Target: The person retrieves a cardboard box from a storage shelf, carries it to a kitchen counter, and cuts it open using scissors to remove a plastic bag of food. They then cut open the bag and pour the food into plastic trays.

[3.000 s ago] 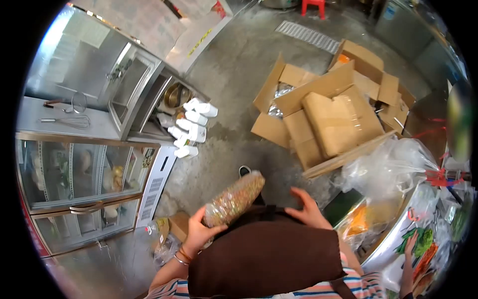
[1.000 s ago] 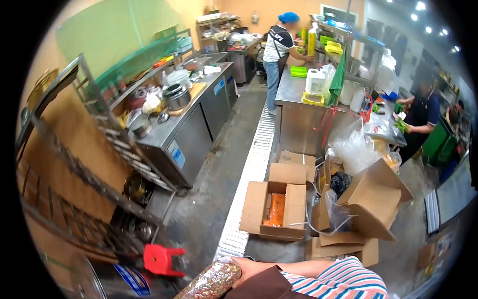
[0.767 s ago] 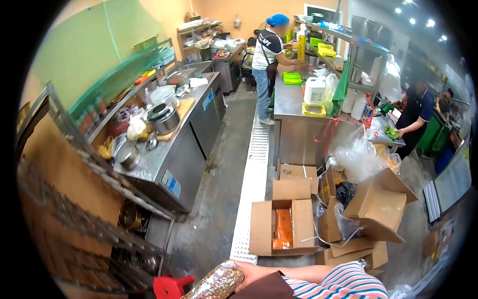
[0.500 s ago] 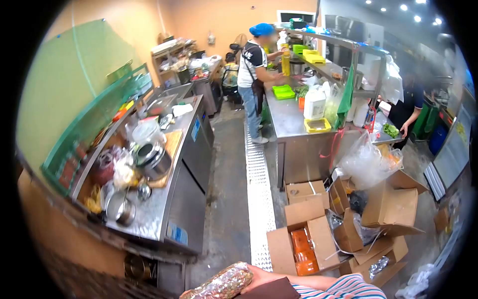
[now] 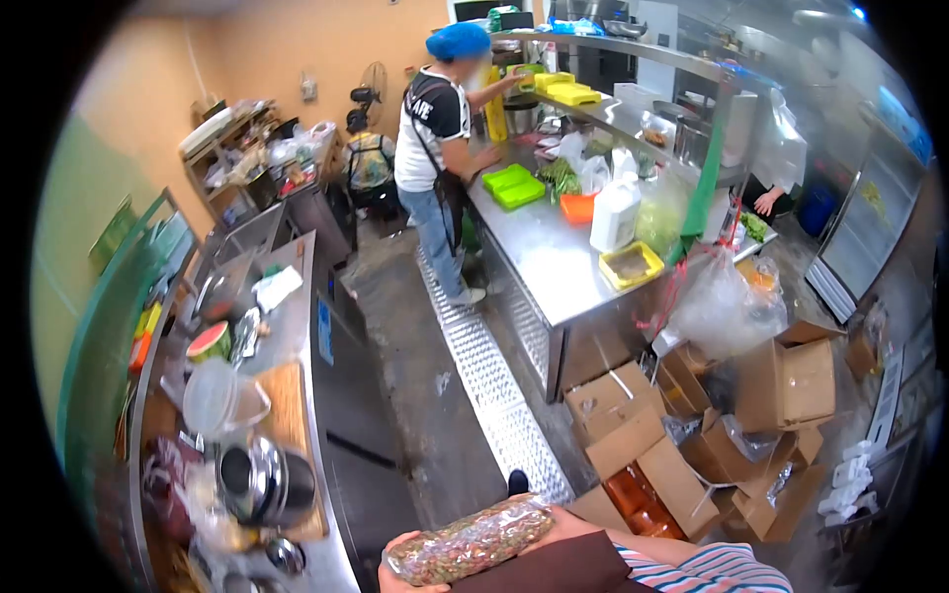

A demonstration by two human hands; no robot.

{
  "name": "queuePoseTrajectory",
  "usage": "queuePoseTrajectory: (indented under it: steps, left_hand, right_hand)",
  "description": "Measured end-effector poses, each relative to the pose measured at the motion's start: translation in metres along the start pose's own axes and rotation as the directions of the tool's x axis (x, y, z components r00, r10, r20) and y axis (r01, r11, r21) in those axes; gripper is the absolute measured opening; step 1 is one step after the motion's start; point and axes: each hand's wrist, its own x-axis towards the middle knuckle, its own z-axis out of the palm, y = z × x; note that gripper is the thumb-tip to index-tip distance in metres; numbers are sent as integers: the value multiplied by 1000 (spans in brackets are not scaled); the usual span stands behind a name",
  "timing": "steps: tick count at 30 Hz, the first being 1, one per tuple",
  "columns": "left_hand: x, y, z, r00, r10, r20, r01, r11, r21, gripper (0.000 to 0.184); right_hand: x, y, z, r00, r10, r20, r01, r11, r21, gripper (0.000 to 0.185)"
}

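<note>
At the bottom of the view I carry a long clear plastic bag [image 5: 470,544] packed with small reddish and green grains, possibly a dried spice. My left hand [image 5: 395,563] closes around its left end, partly cut off by the frame. Behind the right end, my right hand [image 5: 556,529] grips the bag, its fingers mostly hidden. The bag lies across my body in front of a dark brown apron [image 5: 549,568].
A steel counter with a steel pot [image 5: 265,482] and wooden board [image 5: 287,390] runs along the left. A person in a blue cap [image 5: 430,128] stands at the central steel table [image 5: 534,272]. Open cardboard boxes [image 5: 647,450] crowd the right floor. A metal grating [image 5: 484,366] crosses the aisle.
My view has moved forward along the aisle, bringing the central table and the person nearer. My left hand has come into view on the bag. The person's arm now reaches towards the shelf.
</note>
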Motion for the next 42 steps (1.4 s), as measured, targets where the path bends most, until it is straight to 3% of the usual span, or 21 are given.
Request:
queuePoseTrajectory:
  steps: [2, 4, 7, 10, 13, 18, 20, 21, 22, 24, 26, 28, 32, 33, 34, 36, 37, 38, 39, 40, 42]
  left_hand:
    - [54, -5, -9, 998, -54, -12, 52, 992, -119, 72]
    - [104, 15, -15, 999, -27, -22, 25, 995, -100, 68]
    - [163, 45, -15, 1000, 7, 5, -7, 999, 32, 62]
    - [225, 52, -25, 999, 27, 31, -27, 999, -29, 64]
    - [311, 38, -45, 972, 106, 209, -90, 993, -82, 95]
    - [461, 73, -39, 925, 94, 369, -57, 992, -110, 101]
    - [534, 83, -40, 830, 254, 496, -242, 966, -89, 104]
    - [563, 93, -25, 841, 279, 464, -167, 949, -269, 103]
    - [593, 107, -16, 818, 269, 508, -179, 959, -220, 104]
    - [654, 126, 7, 705, 354, 614, -301, 934, -193, 102]
    - [702, 140, 37, 650, 356, 672, -279, 934, -225, 101]
    - [748, 148, 65, 534, 378, 756, -275, 923, -267, 93]
    - [812, 148, 121, 438, 335, 834, -158, 942, -295, 92]
    - [830, 143, 130, 414, 248, 876, -186, 965, -185, 94]
    - [838, 136, 138, 458, 201, 866, -48, 978, -201, 96]
    - [847, 136, 149, 470, 218, 856, 3, 969, -248, 92]
    - [851, 142, 151, 454, 209, 866, 10, 971, -240, 85]
    - [858, 149, 156, 433, 216, 875, 10, 970, -245, 79]
    - [865, 150, 160, 475, 234, 848, -265, 957, -116, 61]
    - [869, 154, 163, 469, 226, 854, -260, 959, -111, 61]
    - [872, 167, 167, 340, 318, 885, -421, 893, -159, 47]
  right_hand:
    - [49, -21, -21, 995, 91, 51, -85, 991, -108, 75]
    - [95, -54, -37, 985, 143, 100, -163, 958, 234, 76]
    - [143, -93, -49, 982, -144, 125, 151, 988, -44, 78]
    - [191, -120, -75, 976, -176, 127, 199, 959, -202, 81]
    - [237, -136, -98, 973, -223, 66, 232, 953, -194, 82]
    - [312, -184, -137, 934, -347, -87, 314, 910, -269, 78]
    - [334, -223, -138, 890, -422, -171, 403, 905, -136, 78]
    - [344, -235, -147, 846, -497, -195, 432, 852, -297, 79]
    - [354, -247, -159, 794, -572, -204, 443, 775, -451, 81]
    - [367, -257, -173, 717, -598, -360, 469, 794, -385, 76]
    - [376, -280, -185, 667, -593, -450, 450, 803, -391, 79]
    - [378, -302, -200, 522, -706, -479, 429, 702, -569, 79]
    - [395, -312, -242, 385, -647, -658, 287, 762, -580, 81]
    - [405, -304, -257, 365, -586, -723, 207, 809, -551, 85]
    - [410, -306, -263, 367, -578, -728, 218, 815, -537, 85]
    - [414, -313, -274, 299, -581, -757, 225, 814, -535, 82]
    - [413, -323, -270, 350, -445, -824, 276, 890, -364, 87]
    - [410, -325, -271, 350, -434, -830, 284, 894, -348, 87]
    - [406, -327, -275, 345, -502, -793, 264, 863, -431, 91]
    - [403, -331, -274, 341, -563, -752, 239, 826, -510, 95]
    - [396, -352, -267, 265, -601, -754, 305, 794, -525, 94]
